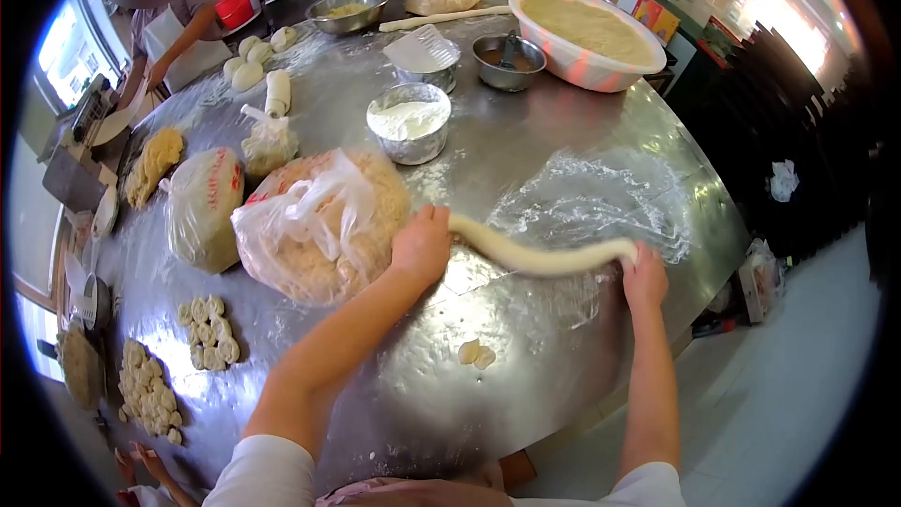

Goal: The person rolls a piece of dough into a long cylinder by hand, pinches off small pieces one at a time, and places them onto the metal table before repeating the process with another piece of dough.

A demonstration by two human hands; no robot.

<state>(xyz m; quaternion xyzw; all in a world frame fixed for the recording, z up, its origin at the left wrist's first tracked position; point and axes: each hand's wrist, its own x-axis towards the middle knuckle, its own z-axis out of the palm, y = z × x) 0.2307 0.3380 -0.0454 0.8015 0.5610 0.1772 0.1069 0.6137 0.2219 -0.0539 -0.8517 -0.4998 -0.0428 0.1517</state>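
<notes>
A long rope of pale dough [535,257] stretches between my two hands, sagging a little over the steel table [413,413]. My left hand [422,242] is closed around its left end, beside a large plastic bag of crumbly yellowish filling [319,225]. At the right end, my right hand [645,274] grips the dough with its fingers wrapped round it. White flour [601,197] is smeared on the table just beyond the rope. Two small flat dough pieces [476,354] lie nearer to me.
Beyond my hands stand a metal bowl of flour [409,122], a bowl with dark liquid [509,61] and a large white basin [596,38]. Small dough pieces [148,390] and another full bag [204,209] lie at left. Other people stand across the table.
</notes>
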